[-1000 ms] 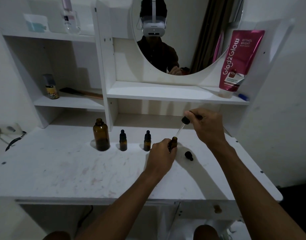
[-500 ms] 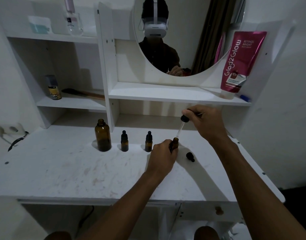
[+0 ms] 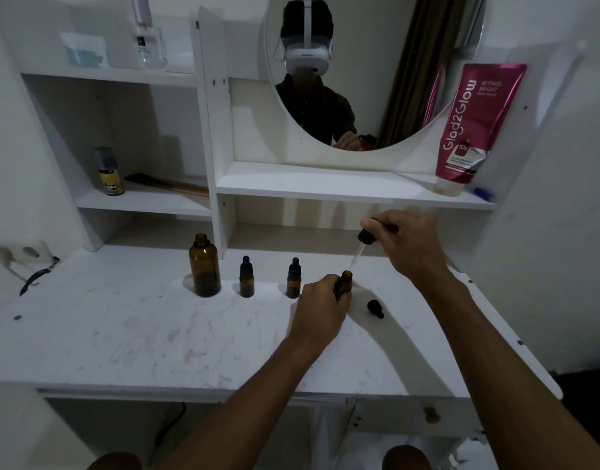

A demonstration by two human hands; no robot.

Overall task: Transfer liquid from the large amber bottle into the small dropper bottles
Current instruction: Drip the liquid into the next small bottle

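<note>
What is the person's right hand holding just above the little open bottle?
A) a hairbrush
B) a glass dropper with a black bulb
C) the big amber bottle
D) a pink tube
B: the right hand pinches a dropper by its black bulb, its glass tip slanting down toward the open small bottle gripped by the left hand.

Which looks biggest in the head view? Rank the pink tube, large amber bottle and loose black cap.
1. pink tube
2. large amber bottle
3. loose black cap
The tube stands farther back and still looks largest.
</note>
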